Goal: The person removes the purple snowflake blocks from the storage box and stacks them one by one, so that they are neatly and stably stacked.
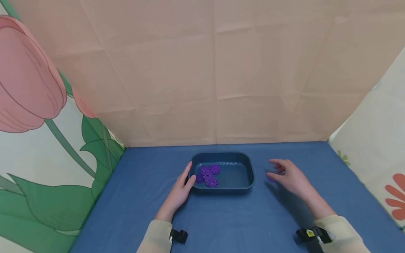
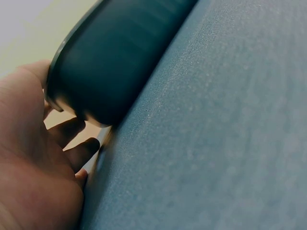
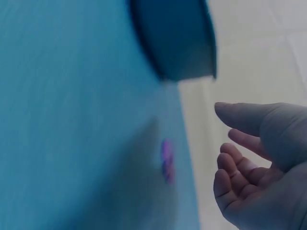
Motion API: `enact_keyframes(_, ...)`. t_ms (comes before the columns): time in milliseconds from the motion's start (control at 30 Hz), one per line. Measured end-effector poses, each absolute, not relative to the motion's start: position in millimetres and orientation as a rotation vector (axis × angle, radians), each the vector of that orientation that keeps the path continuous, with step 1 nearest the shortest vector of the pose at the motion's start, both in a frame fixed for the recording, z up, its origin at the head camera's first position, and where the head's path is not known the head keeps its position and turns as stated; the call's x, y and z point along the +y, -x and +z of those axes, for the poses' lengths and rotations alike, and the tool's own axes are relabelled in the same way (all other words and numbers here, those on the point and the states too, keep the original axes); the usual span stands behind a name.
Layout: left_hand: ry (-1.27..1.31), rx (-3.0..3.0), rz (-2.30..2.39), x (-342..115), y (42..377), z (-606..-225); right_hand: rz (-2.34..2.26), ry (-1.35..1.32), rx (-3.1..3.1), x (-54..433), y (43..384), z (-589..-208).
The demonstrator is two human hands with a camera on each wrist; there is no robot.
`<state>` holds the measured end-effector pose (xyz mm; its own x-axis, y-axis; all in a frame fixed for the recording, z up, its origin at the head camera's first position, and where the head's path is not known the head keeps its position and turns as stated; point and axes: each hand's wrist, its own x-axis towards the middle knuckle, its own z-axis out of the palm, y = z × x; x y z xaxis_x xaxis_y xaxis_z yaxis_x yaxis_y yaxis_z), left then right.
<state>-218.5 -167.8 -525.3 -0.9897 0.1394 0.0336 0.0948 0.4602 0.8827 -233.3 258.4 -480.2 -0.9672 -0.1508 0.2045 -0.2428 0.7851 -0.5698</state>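
Observation:
A dark blue rectangular tray (image 1: 235,189) holds several purple, notched, flower-shaped discs (image 1: 207,174), heaped toward its left side. At the tray's left end, my left hand (image 1: 177,196) grips the wall, with the thumb over the rim and the fingers along the outside. The left wrist view shows those fingertips (image 2: 81,152) beside the tray's outer wall (image 2: 110,62). To the right of the tray, my right hand (image 1: 292,177) hovers with loosely bent fingers and holds nothing. Below it on the table lies another purple piece (image 1: 271,179), partly hidden by the thumb and blurred (image 3: 167,160) in the right wrist view.
A blue cloth (image 1: 221,225) covers the table. A plain beige sheet (image 1: 215,88) rises behind its far edge. Flower-printed panels stand at the left (image 1: 72,196) and right (image 1: 373,151). Dark straps with small devices are worn on both wrists.

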Motion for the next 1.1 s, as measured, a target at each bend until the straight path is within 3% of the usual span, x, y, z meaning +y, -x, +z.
enact_keyframes(433,-0.194,2.644,1.585,-166.5,218.2,-524.4,1.111,-0.498,-2.696,187.2,230.1,-441.2)
enact_keyframes(1100,-0.209,2.639,1.591,-168.1,217.3,-524.0,1.225,-0.719,-2.79,105.2,255.0,-459.5)
